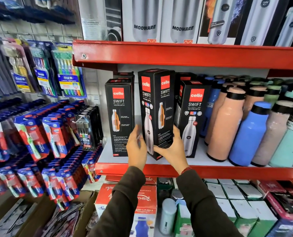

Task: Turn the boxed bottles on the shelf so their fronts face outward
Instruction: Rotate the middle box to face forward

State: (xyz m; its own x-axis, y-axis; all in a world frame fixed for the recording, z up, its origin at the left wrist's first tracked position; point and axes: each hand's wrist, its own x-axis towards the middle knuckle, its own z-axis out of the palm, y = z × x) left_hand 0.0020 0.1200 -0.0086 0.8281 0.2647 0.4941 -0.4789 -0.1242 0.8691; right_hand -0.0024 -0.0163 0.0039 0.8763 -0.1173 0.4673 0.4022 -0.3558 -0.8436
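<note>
Three black Cello Swift bottle boxes stand on the white shelf point(198, 158). The middle box point(157, 106) is lifted and turned corner-on, so two faces show: the steel-bottle face on the left, the cutaway face on the right. My right hand point(172, 149) grips its lower right side and bottom. My left hand point(136, 147) rests against its lower left face, fingers blurred. The left box point(119, 117) shows its cutaway face with small text. The right box point(192, 117) shows the full steel bottle. More black boxes stand behind them.
Loose peach, blue, pink and mint bottles point(248, 132) crowd the shelf's right half. The red shelf lip point(227, 171) runs below, another red shelf point(176, 53) above with Modware boxes. Toothbrush packs point(48, 134) hang at left. Boxed goods point(236, 199) fill the shelf underneath.
</note>
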